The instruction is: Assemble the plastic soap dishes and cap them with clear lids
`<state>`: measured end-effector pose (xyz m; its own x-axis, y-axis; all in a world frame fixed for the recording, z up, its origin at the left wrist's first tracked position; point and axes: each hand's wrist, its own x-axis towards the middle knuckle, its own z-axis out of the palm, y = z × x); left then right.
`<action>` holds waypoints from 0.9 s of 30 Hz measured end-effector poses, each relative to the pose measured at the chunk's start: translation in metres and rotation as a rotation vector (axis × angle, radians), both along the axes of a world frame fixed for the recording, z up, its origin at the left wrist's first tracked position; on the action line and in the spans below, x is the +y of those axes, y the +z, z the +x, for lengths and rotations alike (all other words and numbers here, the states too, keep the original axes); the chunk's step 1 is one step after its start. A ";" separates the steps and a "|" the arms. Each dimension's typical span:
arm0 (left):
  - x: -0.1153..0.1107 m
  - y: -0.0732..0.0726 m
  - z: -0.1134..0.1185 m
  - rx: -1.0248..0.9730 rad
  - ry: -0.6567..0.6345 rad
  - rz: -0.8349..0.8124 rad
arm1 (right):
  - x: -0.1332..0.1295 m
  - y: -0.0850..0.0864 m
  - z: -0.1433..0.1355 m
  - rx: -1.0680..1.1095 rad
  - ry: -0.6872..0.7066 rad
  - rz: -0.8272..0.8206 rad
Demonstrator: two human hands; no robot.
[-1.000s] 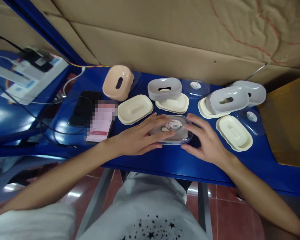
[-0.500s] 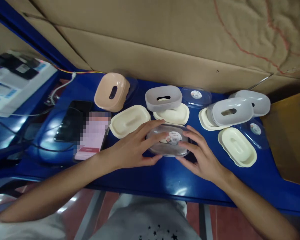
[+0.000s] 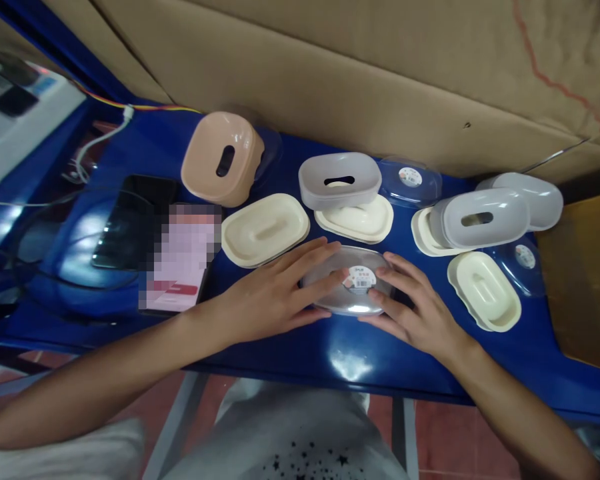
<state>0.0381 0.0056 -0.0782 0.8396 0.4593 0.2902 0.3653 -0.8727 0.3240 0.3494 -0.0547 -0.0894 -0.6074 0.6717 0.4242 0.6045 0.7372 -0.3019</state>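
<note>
A grey oval soap box with a clear lid (image 3: 343,270) sits on the blue table in front of me, and a round printed label (image 3: 359,279) is stuck on the lid. My left hand (image 3: 275,290) grips its left end, with the index finger resting on the lid. Around the right end are the fingers of my right hand (image 3: 420,303), some pressing on top by the label. Behind it, a grey slotted tray (image 3: 340,190) leans on a cream oval base (image 3: 360,223). Another cream base (image 3: 265,230) lies beyond my left hand.
A peach slotted tray (image 3: 215,157) stands at the back left. To the right are grey trays (image 3: 503,220), a cream base (image 3: 487,290) and a clear lid (image 3: 523,263); another clear lid (image 3: 413,183) lies behind. Phones (image 3: 180,260) and cables occupy the left; a cardboard box (image 3: 587,280) borders the right.
The view has shifted slightly. Both hands stay around the soap box, and the clear lid now appears to sit flatter on it.
</note>
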 end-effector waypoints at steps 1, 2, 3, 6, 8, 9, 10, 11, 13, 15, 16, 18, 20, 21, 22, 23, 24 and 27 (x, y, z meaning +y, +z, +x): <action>-0.001 0.000 0.000 0.002 0.003 -0.002 | 0.001 -0.001 0.000 0.002 -0.006 0.018; -0.002 0.000 0.001 0.003 0.008 -0.005 | 0.001 -0.002 0.000 0.016 -0.007 0.018; -0.002 0.000 0.002 0.001 0.017 -0.010 | 0.003 -0.003 0.000 0.042 -0.004 0.005; -0.004 0.001 0.004 -0.024 0.055 -0.024 | 0.006 -0.004 -0.001 0.108 -0.012 -0.080; -0.004 0.000 0.005 -0.044 0.068 -0.023 | 0.007 -0.005 -0.002 0.103 -0.031 -0.103; -0.004 0.000 0.005 -0.053 0.071 -0.023 | 0.007 -0.005 -0.003 0.087 -0.038 -0.098; -0.004 -0.001 0.004 -0.059 0.071 -0.025 | 0.007 -0.005 -0.003 0.068 -0.042 -0.087; -0.004 -0.003 0.004 -0.064 0.072 -0.031 | 0.006 -0.005 -0.004 0.047 -0.042 -0.070; -0.003 -0.005 0.002 -0.080 0.077 -0.056 | 0.003 -0.005 -0.004 -0.003 -0.042 -0.035; -0.003 -0.007 0.000 -0.094 0.085 -0.098 | 0.001 -0.004 -0.005 -0.070 -0.042 -0.014; -0.003 -0.008 -0.001 -0.100 0.087 -0.118 | -0.001 -0.003 -0.005 -0.106 -0.043 -0.011; -0.003 -0.009 -0.003 -0.097 0.093 -0.149 | -0.002 -0.001 -0.006 -0.160 -0.035 -0.012; -0.004 -0.010 -0.003 -0.084 0.094 -0.154 | -0.003 0.000 -0.007 -0.186 -0.020 -0.016; -0.004 -0.010 -0.003 -0.077 0.094 -0.149 | -0.003 0.001 -0.007 -0.190 -0.014 -0.018; -0.005 -0.011 -0.003 -0.073 0.097 -0.141 | -0.003 0.001 -0.007 -0.190 -0.009 -0.019; -0.006 -0.011 -0.002 -0.069 0.103 -0.134 | -0.003 0.001 -0.008 -0.185 -0.007 -0.022; -0.007 -0.010 -0.001 -0.065 0.111 -0.127 | -0.002 0.000 -0.008 -0.176 -0.005 -0.026; -0.006 -0.004 0.001 -0.045 0.120 -0.096 | 0.002 -0.001 -0.009 -0.139 0.004 -0.040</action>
<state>0.0387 -0.0007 -0.0821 0.7640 0.5832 0.2762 0.4484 -0.7876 0.4227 0.3403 -0.0531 -0.0907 -0.6610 0.6842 0.3082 0.6399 0.7285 -0.2448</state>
